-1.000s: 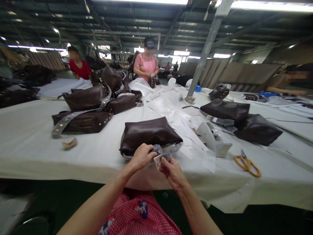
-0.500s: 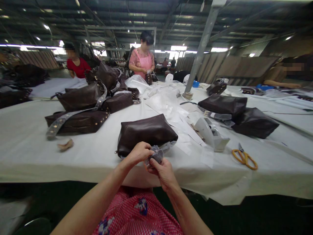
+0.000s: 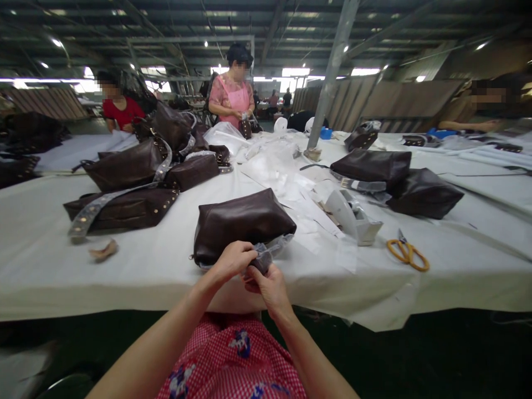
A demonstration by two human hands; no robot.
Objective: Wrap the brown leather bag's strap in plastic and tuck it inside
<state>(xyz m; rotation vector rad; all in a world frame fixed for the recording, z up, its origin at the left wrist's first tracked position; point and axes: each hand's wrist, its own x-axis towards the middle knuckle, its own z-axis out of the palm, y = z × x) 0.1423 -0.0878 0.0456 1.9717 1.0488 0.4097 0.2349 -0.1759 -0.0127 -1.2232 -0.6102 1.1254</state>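
Observation:
A dark brown leather bag [image 3: 243, 224] lies on the white-covered table in front of me. At its near side is a dark strap wrapped in clear plastic [image 3: 262, 259], bunched between my hands. My left hand [image 3: 236, 260] pinches the strap from the left, close against the bag. From the right and slightly lower, my right hand [image 3: 269, 287] grips the same strap, thumb on top. The fingers hide part of the strap, so I cannot see whether it is joined to the bag here.
Studded brown bags [image 3: 124, 208] are piled at the left, beside a crumpled brown scrap [image 3: 103, 251]. To the right are yellow-handled scissors [image 3: 407, 254], a grey-white dispenser [image 3: 353, 216] and more bags [image 3: 426, 194]. Plastic and paper [image 3: 270, 163] lie behind, near a metal post [image 3: 332, 72]. Co-workers [image 3: 233, 94] stand across the table.
My view has shifted a little, so the table things appear further left. My right hand has turned slightly around the wrapped strap; both hands keep their hold.

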